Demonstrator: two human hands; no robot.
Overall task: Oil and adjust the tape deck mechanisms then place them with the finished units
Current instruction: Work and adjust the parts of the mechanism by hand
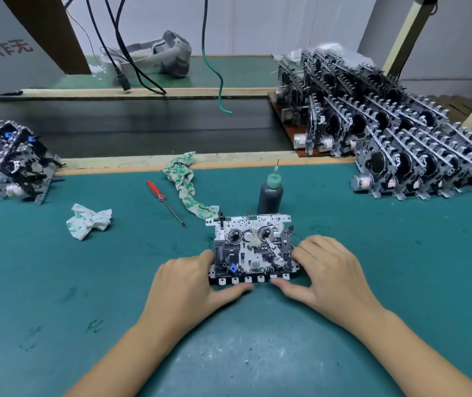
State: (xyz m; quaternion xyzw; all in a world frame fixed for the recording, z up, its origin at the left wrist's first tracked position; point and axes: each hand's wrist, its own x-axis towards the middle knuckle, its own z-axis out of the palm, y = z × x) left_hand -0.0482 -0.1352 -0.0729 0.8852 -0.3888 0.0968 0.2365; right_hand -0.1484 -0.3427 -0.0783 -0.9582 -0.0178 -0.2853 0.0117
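A single tape deck mechanism lies flat on the green desk, face up and square to the person, so its gears and levers can be reached from above. The left hand clamps its left edge, thumb along the front row of key tabs; the right hand mirrors it, each grip closed on the frame, probably to steady it or work the keys. The oil bottle stands upright just behind the unit, needle tip up (within easy reach), and the red screwdriver lies to the left beside a twisted rag. Rows of stacked units fill the right side, likely the finished ones; a looser pile sits far left.
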